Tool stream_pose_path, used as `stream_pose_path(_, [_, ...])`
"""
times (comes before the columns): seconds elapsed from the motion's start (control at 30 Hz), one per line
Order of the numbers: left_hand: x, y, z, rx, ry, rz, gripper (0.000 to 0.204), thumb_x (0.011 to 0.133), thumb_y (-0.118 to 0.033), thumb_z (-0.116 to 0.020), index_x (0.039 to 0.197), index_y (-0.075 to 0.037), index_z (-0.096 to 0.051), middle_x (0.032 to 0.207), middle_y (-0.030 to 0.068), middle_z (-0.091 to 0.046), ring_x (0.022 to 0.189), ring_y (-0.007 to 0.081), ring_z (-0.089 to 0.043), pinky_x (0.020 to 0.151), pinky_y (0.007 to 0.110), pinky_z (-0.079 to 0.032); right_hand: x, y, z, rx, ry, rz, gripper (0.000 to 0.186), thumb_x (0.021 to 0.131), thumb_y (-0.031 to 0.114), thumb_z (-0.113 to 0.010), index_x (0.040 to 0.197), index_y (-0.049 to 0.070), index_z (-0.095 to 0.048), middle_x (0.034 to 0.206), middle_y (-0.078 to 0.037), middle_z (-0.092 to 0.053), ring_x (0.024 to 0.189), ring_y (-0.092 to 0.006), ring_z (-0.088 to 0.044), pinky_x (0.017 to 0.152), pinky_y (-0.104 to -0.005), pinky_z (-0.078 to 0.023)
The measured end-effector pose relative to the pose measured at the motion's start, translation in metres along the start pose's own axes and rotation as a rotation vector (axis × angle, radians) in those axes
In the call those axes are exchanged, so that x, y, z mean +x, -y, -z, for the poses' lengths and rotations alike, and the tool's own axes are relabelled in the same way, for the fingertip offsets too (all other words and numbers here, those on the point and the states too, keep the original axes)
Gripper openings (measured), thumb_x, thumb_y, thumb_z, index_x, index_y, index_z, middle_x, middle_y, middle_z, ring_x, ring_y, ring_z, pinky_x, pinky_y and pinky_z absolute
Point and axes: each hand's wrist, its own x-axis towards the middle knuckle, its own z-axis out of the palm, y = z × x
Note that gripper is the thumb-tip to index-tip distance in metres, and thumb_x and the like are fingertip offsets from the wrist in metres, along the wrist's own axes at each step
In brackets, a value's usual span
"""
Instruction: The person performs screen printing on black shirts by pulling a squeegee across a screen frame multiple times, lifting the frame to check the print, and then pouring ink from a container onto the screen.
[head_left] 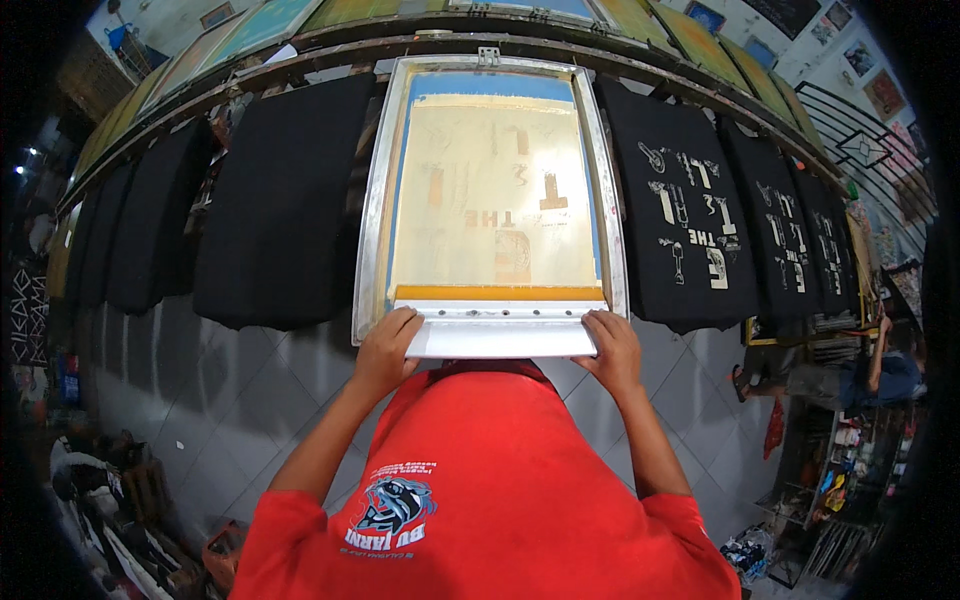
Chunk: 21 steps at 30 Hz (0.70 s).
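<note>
A wide squeegee (498,333) with a white metal handle and a yellow blade lies across the lower end of a silk-screen frame (615,200). My left hand (388,350) grips its left end and my right hand (612,352) grips its right end, fingers curled over the top edge. The screen's cream mesh (460,170) shows faint printed shapes inside a blue border, and a hinge clamp (488,57) holds the frame at the far edge.
Black shirts on boards (270,190) line the left side. Printed black shirts (670,140) line the right. More screens (240,35) stand along the back rail (250,75). Another person (880,370) is at the right beside a cluttered rack (840,480). Grey tiled floor (240,410) shows below.
</note>
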Motion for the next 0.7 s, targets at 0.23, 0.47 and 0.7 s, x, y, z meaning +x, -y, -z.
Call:
stream_pose_path(0.23, [-0.004, 0.017, 0.013, 0.031, -0.175, -0.004, 0.058, 0.077, -0.029, -0.077, 0.124, 0.0, -0.057, 0.126, 0.0192, -0.057, 0.116, 0.0344, -0.057, 0.099, 0.04, -0.046, -0.005, -0.02, 0.01, 0.196, -0.086, -0.065, 0.058, 0.071, 0.03, -0.08, 0.121, 0.004, -0.064, 0.125, -0.016, -0.061, 0.114, -0.0335, -0.058, 0.098, -0.0414, -0.044])
stream_pose_path(0.47, [-0.005, 0.097, -0.01, -0.682, -0.093, 0.974, 0.046, 0.098, -0.038, -0.055, 0.115, 0.004, -0.062, 0.105, 0.0232, -0.067, 0.092, 0.0332, -0.065, 0.083, 0.04, -0.049, -0.002, -0.083, -0.043, 0.692, -0.029, -0.906, 0.044, 0.098, 0.034, -0.053, 0.118, -0.004, -0.062, 0.113, -0.024, -0.066, 0.102, -0.038, -0.062, 0.094, -0.0391, -0.045])
stream_pose_path(0.7, [0.01, 0.079, -0.004, -0.311, -0.232, 0.87, 0.05, 0.1, -0.04, -0.049, 0.094, 0.007, -0.065, 0.088, 0.0263, -0.067, 0.084, 0.0395, -0.065, 0.076, 0.044, -0.048, 0.016, -0.063, -0.023, 0.403, -0.098, -0.856, 0.049, 0.103, 0.035, -0.04, 0.097, -0.007, -0.064, 0.087, -0.029, -0.065, 0.083, -0.0382, -0.065, 0.077, -0.0436, -0.047])
